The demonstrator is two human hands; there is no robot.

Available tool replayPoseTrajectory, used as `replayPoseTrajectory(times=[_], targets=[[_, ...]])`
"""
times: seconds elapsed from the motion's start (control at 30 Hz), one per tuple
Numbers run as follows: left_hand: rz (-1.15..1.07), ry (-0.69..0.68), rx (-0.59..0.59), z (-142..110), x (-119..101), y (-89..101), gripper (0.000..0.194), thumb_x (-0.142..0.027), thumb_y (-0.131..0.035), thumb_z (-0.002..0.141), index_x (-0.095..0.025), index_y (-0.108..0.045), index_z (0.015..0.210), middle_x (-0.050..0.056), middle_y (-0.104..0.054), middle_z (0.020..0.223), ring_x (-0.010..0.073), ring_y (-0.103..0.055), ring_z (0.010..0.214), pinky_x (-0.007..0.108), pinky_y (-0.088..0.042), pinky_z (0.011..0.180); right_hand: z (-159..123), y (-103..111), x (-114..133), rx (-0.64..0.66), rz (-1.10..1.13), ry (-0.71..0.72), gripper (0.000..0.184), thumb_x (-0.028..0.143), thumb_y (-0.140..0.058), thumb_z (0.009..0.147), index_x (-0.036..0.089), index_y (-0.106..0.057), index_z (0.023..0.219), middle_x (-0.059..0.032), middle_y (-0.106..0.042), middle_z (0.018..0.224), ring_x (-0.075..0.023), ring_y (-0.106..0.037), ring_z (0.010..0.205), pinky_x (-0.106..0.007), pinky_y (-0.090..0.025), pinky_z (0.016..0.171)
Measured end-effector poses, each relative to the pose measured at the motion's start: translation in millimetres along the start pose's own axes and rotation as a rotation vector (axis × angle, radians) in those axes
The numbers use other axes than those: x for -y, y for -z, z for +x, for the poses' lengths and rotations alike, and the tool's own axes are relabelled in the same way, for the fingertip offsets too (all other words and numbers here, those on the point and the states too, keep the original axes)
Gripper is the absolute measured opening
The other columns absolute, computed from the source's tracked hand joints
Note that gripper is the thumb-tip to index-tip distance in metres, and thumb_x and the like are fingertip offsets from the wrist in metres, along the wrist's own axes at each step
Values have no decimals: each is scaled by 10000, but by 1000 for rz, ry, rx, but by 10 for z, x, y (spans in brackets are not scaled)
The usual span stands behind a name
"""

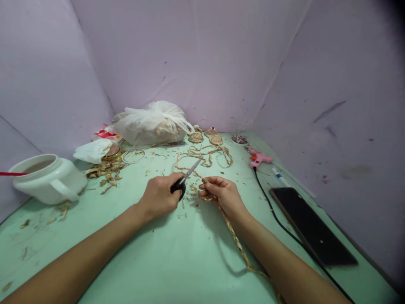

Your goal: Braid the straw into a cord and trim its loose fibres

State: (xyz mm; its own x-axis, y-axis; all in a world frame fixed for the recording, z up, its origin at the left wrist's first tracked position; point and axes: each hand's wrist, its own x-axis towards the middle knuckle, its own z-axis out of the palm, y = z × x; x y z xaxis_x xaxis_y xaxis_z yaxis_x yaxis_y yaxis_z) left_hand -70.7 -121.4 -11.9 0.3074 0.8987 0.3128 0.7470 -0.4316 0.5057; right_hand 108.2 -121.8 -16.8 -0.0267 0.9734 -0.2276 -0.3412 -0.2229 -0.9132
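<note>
My left hand (160, 193) is closed around the black handles of a pair of scissors (190, 171), whose blades point up and to the right. To its right, my right hand (223, 195) pinches a braided straw-coloured cord (234, 236). One length of the cord trails from the hand down along my right forearm. Beyond my hands, more cord (228, 156) lies in loose loops on the green table (152, 253). The scissor tips are near the cord; I cannot tell whether they touch it. Small dry scraps (193, 195) are scattered between my hands.
At left stand a white pot (47, 181) and a heap of dry fibre scraps (104, 171). A white plastic bag (152, 122) and round woven pieces (196, 137) lie at the back. A pink glue gun (261, 158), its black cable (275, 215) and a dark phone (311, 223) are at right.
</note>
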Motion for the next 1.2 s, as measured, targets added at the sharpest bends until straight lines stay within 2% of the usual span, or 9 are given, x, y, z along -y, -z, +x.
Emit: replayPoseTrajectory(times=[0.13,0.27,0.37,0.5,0.67,0.8,1.0,1.1,1.2], targets=[[-512,317,-127,103,55,-27,356,-232,-562,626,-164,-552,975,5,-623,682,132,-562,592,224,-404,535,19,-2,-13,-5,-33,-47,76,86,-549,497,143,-569,544,-24,-649,623,-58,-445,368,-242,-481,421],[-919,660,-208,190,89,-47,425,-217,-641,544,-154,-504,941,21,-627,650,125,-582,532,177,-336,421,12,-11,-42,86,-60,-99,227,65,-482,482,142,-617,648,-12,-643,599,-30,-327,305,-226,-459,370],[-1086,755,-259,224,111,-64,448,-163,-643,509,-167,-478,925,5,-614,639,120,-595,535,157,-321,402,-5,-23,-66,155,-80,-172,319,54,-442,454,148,-634,690,-2,-640,590,-30,-310,295,-229,-453,371],[-1125,752,-317,260,115,-92,429,-134,-612,507,-173,-463,907,-28,-575,594,107,-583,507,152,-307,388,-50,-29,-89,259,-110,-208,297,80,-464,489,142,-640,720,2,-611,564,-47,-366,348,-209,-429,396],[-1098,707,-350,284,72,-114,381,-112,-580,506,-164,-491,872,-39,-557,545,91,-548,455,154,-278,381,-107,-42,-130,275,-298,-55,229,324,-575,682,148,-649,808,52,-454,448,-59,-380,383,-180,-353,387],[-938,564,-306,233,43,-90,354,-151,-584,543,-156,-498,886,-37,-552,545,101,-533,472,183,-327,418,-73,-47,-141,149,-367,103,248,388,-605,667,143,-641,681,18,-526,536,-78,-470,451,-199,-384,431],[-130,49,-82,31,-16,-22,345,-198,-510,643,-199,-525,988,1,-586,757,143,-539,679,268,-411,641,23,12,-69,84,-69,93,286,358,-688,581,149,-645,772,35,-553,574,-61,-473,458,-259,-490,558],[184,-103,3,-19,-50,-36,422,-227,-475,673,-181,-502,1092,50,-586,836,192,-540,756,315,-405,686,10,1,-47,67,-54,89,287,352,-695,570,145,-638,760,26,-575,588,-61,-488,458,-250,-499,538],[344,-197,52,-17,-56,-65,527,-230,-469,667,-139,-446,1186,90,-572,868,234,-530,827,359,-391,730,-21,-34,-43,51,-45,77,261,337,-694,554,145,-632,719,31,-575,602,-51,-464,423,-259,-508,501]])
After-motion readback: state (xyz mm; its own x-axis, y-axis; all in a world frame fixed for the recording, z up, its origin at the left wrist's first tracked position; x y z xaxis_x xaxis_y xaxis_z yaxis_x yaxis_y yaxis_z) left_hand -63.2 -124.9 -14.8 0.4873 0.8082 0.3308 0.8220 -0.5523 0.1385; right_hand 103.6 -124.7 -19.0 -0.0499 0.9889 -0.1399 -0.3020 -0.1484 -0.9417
